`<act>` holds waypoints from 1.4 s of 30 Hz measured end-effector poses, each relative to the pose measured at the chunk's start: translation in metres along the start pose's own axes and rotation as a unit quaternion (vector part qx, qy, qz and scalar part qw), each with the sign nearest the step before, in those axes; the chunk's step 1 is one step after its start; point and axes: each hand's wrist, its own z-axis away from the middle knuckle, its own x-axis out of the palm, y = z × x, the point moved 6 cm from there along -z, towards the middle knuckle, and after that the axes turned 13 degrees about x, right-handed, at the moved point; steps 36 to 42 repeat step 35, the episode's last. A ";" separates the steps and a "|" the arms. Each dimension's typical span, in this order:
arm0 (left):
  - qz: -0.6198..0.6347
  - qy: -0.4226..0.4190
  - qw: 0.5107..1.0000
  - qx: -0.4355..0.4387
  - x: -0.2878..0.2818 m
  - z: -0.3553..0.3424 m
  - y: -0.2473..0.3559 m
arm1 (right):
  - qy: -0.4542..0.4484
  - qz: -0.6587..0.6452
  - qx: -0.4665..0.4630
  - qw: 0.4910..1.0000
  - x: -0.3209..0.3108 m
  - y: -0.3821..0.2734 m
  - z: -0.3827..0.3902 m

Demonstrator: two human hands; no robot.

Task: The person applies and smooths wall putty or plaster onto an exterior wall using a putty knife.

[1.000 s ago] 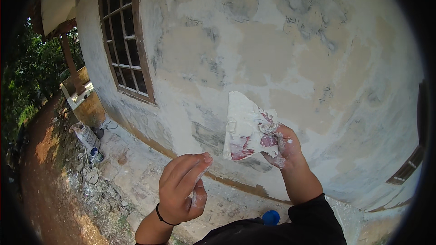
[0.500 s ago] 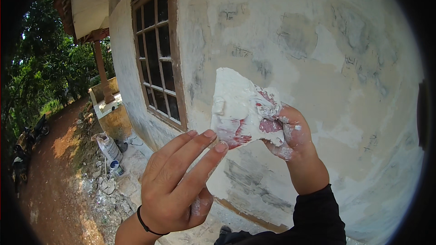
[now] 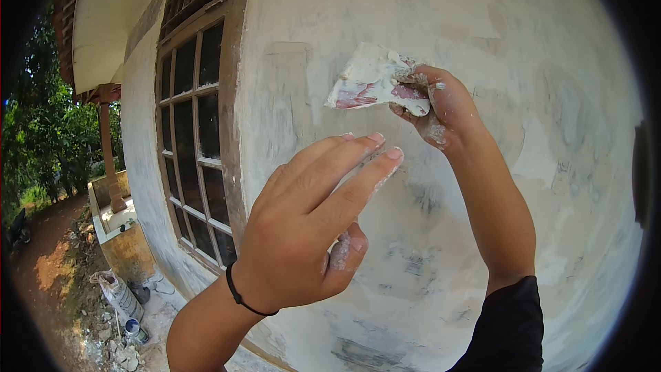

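My right hand (image 3: 447,107) is closed round one end of a flat red putty spreader (image 3: 354,96), which is thickly smeared with white putty (image 3: 375,65). It is held up in front of the plastered wall (image 3: 310,21); whether it touches the wall I cannot tell. Lower down and nearer, my left hand (image 3: 296,227) has its fingers stretched out and its thumb bent beneath them, apart from the spreader. No object shows in it, though its palm side is hidden. White smears mark both hands. A black band circles my left wrist.
A brown-framed window (image 3: 189,124) with several panes is set in the wall at left. Below it, on rubble-strewn ground, stand a white sack (image 3: 118,296) and a blue-and-white can (image 3: 136,332). A porch post (image 3: 108,145) rises farther back, beside a dirt path and trees.
My right hand has raised the spreader up the wall and away from my left hand, whose fingertips were at its edge. The view has shifted upward and to the right.
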 end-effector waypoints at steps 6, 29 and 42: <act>0.060 0.097 0.992 0.052 -0.017 0.053 -0.086 | 0.193 0.301 -0.198 0.913 0.073 -0.054 -0.083; 0.125 0.217 0.962 0.107 -0.079 0.228 -0.311 | 0.423 0.784 -0.431 0.142 0.285 -0.012 -0.294; 0.154 0.218 0.957 0.112 -0.061 0.234 -0.317 | 0.412 0.863 -0.269 0.115 0.284 -0.010 -0.313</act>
